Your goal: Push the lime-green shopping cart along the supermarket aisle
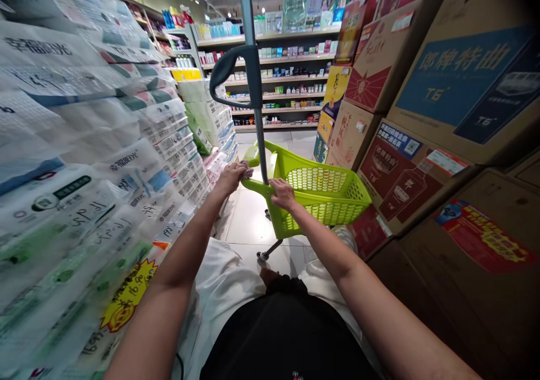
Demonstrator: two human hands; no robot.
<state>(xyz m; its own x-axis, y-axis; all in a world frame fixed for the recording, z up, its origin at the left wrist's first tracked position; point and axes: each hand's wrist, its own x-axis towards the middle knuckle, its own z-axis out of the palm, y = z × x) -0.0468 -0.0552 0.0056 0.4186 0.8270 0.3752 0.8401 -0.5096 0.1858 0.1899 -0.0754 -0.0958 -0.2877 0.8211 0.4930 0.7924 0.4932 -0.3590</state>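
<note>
A lime-green wheeled shopping basket (323, 205) stands in the aisle in front of me, its dark grey pull handle (236, 79) raised upright. My left hand (230, 178) is closed on a small crumpled pinkish cloth (245, 170), which touches the basket's near-left rim. Beside the handle pole, my right hand (282, 193) grips the basket's near rim with its fingers curled over. The basket's side wall is a grid of holes, and nothing shows inside the part I can see.
Plastic-wrapped tissue packs (126, 160) are piled high on the left, with a yellow price tag (129, 295) on them. Stacked cardboard cartons (464, 81) wall the right side, close to the basket. Shelves of small goods (291, 76) cross the far end beyond the tiled floor (248, 222).
</note>
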